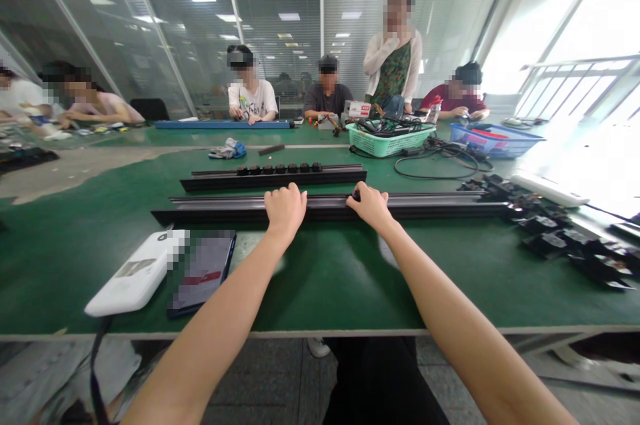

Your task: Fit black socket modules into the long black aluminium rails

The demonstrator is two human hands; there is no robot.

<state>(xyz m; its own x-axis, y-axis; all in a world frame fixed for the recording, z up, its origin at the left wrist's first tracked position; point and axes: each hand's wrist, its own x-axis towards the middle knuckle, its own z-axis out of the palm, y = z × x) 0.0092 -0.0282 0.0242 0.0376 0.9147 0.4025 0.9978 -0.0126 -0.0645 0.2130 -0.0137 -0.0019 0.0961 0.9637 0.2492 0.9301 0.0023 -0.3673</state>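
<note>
A long black metal rail [225, 213] with a grey channel lies crosswise on the table before me. My left hand [286, 212] is closed over the middle of this rail, its fingertips hidden behind the far edge. A little to the right, my right hand [370, 205] pinches a small black part [356, 196] at the channel; most of that part is covered by my fingers. Behind lies a shorter black rail [210, 182] with several small black blocks [280, 170] sitting in a row along it.
A white power bank [135, 275] with a cable and a phone [203, 275] lie front left. Many black parts [550, 238] are heaped at right. Farther back stand a green basket [390, 142] of cables and a blue basket [495, 142]. Several people sit across the table.
</note>
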